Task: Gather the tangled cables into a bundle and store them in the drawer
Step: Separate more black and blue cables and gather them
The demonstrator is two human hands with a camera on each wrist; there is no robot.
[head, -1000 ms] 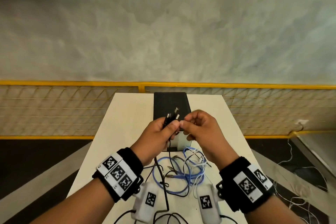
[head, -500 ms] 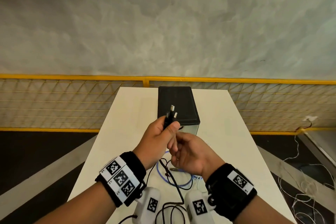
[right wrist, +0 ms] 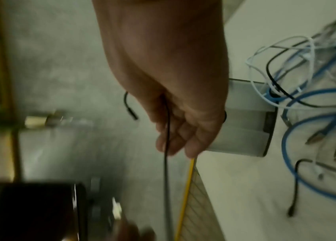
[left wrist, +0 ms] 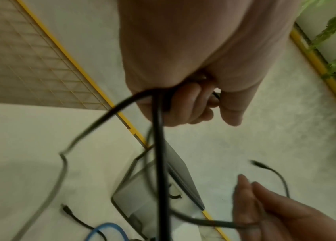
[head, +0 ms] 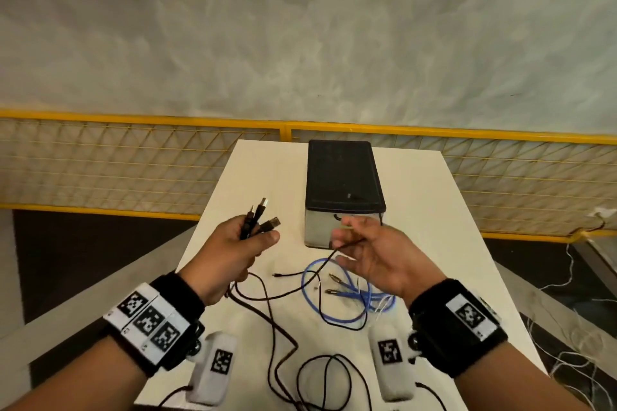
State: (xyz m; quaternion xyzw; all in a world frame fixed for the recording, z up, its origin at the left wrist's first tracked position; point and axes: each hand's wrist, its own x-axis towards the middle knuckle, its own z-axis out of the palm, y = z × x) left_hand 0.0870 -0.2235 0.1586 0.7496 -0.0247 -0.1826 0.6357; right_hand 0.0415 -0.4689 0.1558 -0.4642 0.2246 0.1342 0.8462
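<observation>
Left hand (head: pixel 233 247) clenched round black cables (head: pixel 255 220) — plugs stick up past thumb, cords trail to table (head: pixel 434 210). Right hand (head: pixel 370 253) fingers loosely spread, thin black cable (head: pixel 347 245) draped across them. Blue cable (head: pixel 337 294) lies on table — near drawer (head: pixel 340 190).

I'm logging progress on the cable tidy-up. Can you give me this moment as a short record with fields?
left hand: grips black cable ends, plugs pointing up
right hand: fingers loosely spread, thin black cable running across them
blue cable: loose on table, tangled with white and black ones
drawer box: on table, drawer shut
</observation>
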